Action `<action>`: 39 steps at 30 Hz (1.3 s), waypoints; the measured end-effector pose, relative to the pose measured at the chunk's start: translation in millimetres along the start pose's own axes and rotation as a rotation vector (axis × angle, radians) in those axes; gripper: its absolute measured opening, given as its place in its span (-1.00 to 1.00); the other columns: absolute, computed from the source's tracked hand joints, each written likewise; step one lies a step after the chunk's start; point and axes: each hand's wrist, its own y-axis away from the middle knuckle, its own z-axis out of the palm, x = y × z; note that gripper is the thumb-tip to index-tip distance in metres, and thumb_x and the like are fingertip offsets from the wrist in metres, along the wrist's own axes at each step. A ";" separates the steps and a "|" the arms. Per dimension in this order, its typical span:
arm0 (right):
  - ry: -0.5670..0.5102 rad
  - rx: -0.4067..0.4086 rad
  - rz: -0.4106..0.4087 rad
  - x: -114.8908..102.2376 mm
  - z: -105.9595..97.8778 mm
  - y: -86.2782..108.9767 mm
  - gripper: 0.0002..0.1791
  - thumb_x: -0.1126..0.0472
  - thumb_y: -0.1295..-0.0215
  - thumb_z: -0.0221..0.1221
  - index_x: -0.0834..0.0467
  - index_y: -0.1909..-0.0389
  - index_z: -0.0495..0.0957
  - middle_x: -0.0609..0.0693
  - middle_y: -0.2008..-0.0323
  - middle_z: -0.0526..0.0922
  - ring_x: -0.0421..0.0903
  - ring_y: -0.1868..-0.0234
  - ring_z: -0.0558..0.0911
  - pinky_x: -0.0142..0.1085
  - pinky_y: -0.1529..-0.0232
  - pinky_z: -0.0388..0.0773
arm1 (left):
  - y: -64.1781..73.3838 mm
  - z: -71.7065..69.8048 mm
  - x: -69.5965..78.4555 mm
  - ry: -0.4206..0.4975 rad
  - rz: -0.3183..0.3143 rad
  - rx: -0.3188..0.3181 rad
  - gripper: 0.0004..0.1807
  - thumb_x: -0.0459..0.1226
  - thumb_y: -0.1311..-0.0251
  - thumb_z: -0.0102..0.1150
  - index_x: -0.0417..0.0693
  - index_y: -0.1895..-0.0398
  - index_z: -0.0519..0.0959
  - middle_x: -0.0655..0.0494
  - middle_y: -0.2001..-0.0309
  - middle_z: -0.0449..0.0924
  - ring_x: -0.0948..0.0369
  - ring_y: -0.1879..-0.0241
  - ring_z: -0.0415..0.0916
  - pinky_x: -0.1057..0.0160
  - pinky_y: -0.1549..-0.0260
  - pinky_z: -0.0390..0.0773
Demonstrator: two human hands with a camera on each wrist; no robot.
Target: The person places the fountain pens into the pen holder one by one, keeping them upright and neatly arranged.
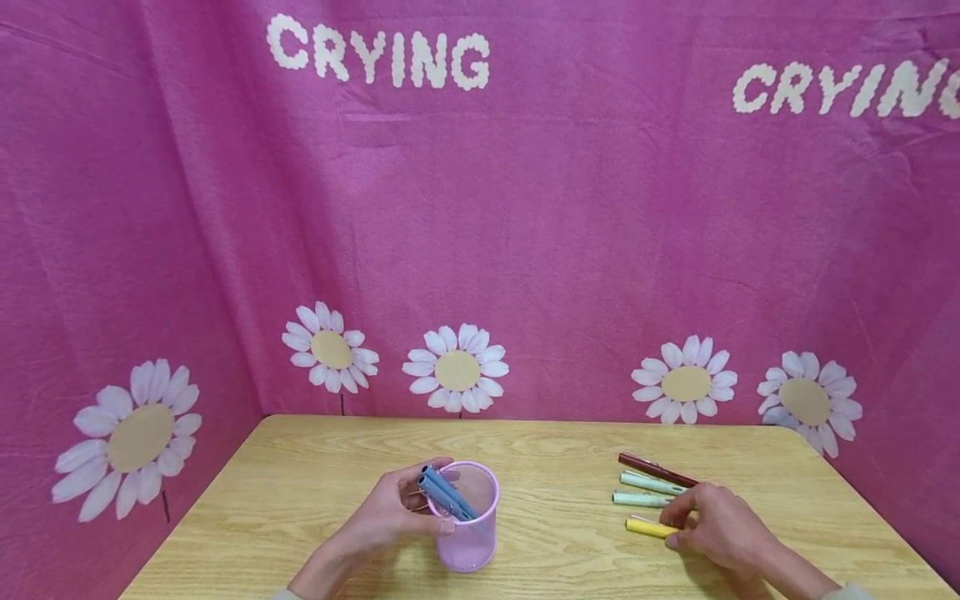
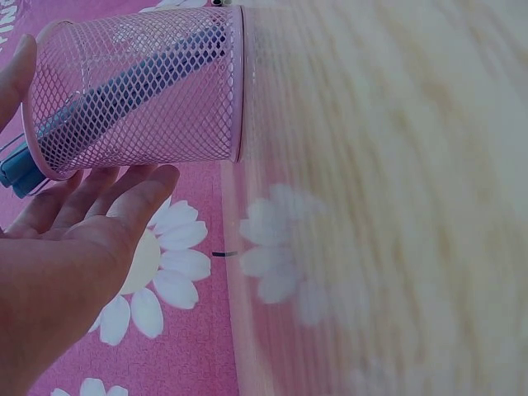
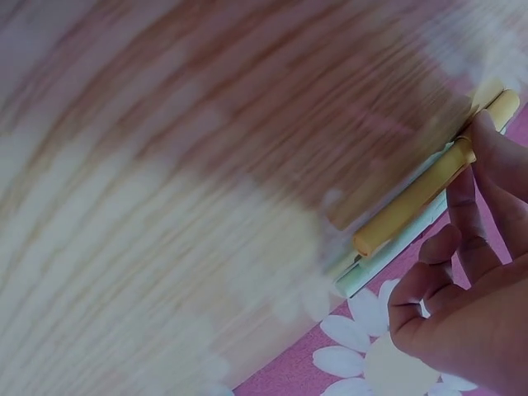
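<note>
My left hand [image 1: 393, 504] holds a pink mesh pen cup [image 1: 468, 546] near its rim, thumb at the front and fingers round the far side. Blue pens [image 1: 447, 496] lean inside it, their ends sticking out over the rim toward that hand. In the left wrist view the mesh cup [image 2: 140, 91] stands on the table with the fingers against its side. On the right, my right hand [image 1: 720, 525] pinches a yellow pen [image 1: 647, 527] between thumb and fingers. The right wrist view has this yellow pen [image 3: 412, 198] lying at or just over the tabletop; which cannot be told.
Beyond the yellow pen lie two pale green pens [image 1: 641, 499] and a dark red pen [image 1: 652, 468], roughly side by side, their right ends near or behind the hand. The wooden table [image 1: 547, 467] ends at a pink curtain [image 1: 570, 250] with daisies.
</note>
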 end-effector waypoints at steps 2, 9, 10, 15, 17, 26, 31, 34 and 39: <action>0.002 -0.008 0.005 -0.7 0.4 0.2 -0.79 0.18 0.00 0.62 -0.12 0.41 0.78 -0.29 0.47 0.60 -0.25 0.38 0.46 -0.32 0.33 0.41 | -0.3 0.5 0.1 0.000 -0.003 0.000 -0.13 -0.45 -0.12 0.53 -0.38 -0.51 0.34 -0.30 -0.26 0.59 0.13 0.14 0.59 0.32 0.07 0.61; 0.002 -0.015 0.014 -5.1 -0.1 0.5 -0.80 0.16 -0.02 0.62 -0.12 0.39 0.78 -0.29 0.45 0.61 -0.23 0.36 0.45 -0.30 0.31 0.42 | -0.9 0.3 -0.4 0.001 -0.003 0.000 -0.12 -0.45 -0.11 0.54 -0.41 -0.51 0.33 -0.31 -0.28 0.57 0.13 0.12 0.59 0.30 0.05 0.60; 0.003 -0.011 0.011 -5.8 -0.1 0.7 -0.80 0.16 -0.02 0.61 -0.12 0.39 0.78 -0.30 0.45 0.61 -0.24 0.36 0.45 -0.30 0.31 0.42 | -1.0 0.2 -0.2 0.001 -0.003 0.001 -0.11 -0.45 -0.11 0.54 -0.42 -0.51 0.32 -0.31 -0.28 0.58 0.13 0.12 0.59 0.30 0.05 0.60; 0.009 0.009 -0.006 -9.8 0.4 2.2 -0.80 0.17 -0.03 0.61 -0.12 0.37 0.79 -0.33 0.45 0.62 -0.29 0.35 0.47 -0.31 0.30 0.44 | -1.2 0.4 0.1 0.000 -0.012 0.008 -0.10 -0.46 -0.10 0.54 -0.43 -0.51 0.32 -0.30 -0.19 0.62 0.13 0.14 0.57 0.30 0.06 0.61; 0.005 0.011 -0.013 -10.8 0.8 2.4 -0.80 0.17 -0.03 0.60 -0.11 0.36 0.79 -0.34 0.45 0.62 -0.30 0.35 0.47 -0.32 0.31 0.44 | -1.3 0.6 -0.2 -0.002 -0.014 0.009 -0.10 -0.46 -0.10 0.54 -0.42 -0.51 0.32 -0.28 -0.16 0.63 0.12 0.14 0.57 0.30 0.06 0.61; -0.058 0.003 -0.064 -12.7 1.2 2.7 -0.83 0.21 -0.08 0.58 0.00 0.32 0.81 -0.31 0.46 0.61 -0.31 0.36 0.47 -0.35 0.34 0.41 | -0.1 0.8 -0.4 -0.011 -0.006 0.013 -0.12 -0.47 -0.10 0.54 -0.40 -0.50 0.34 -0.28 -0.20 0.63 0.14 0.18 0.55 0.33 0.13 0.59; -0.096 0.014 -0.062 -14.8 2.0 4.6 -0.85 0.19 -0.10 0.57 0.00 0.31 0.81 -0.30 0.46 0.62 -0.32 0.41 0.42 -0.37 0.39 0.36 | -0.2 1.3 -1.0 -0.009 -0.002 0.013 -0.13 -0.46 -0.09 0.54 -0.38 -0.50 0.36 -0.29 -0.23 0.61 0.16 0.19 0.55 0.34 0.14 0.59; -0.122 0.014 -0.046 -17.7 1.9 5.4 -0.85 0.19 -0.12 0.56 0.01 0.30 0.81 -0.27 0.45 0.63 -0.30 0.44 0.37 -0.37 0.43 0.31 | -0.6 1.0 -1.5 -0.005 -0.005 0.011 -0.12 -0.46 -0.09 0.54 -0.37 -0.50 0.36 -0.29 -0.22 0.61 0.16 0.20 0.54 0.34 0.14 0.59; -0.136 0.031 -0.073 -23.0 1.8 5.7 -0.87 0.20 -0.13 0.54 0.00 0.31 0.81 -0.29 0.45 0.62 -0.31 0.45 0.34 -0.36 0.45 0.27 | -0.5 0.3 -0.6 0.003 -0.010 0.007 -0.12 -0.45 -0.11 0.54 -0.38 -0.51 0.34 -0.29 -0.25 0.60 0.14 0.15 0.56 0.31 0.08 0.59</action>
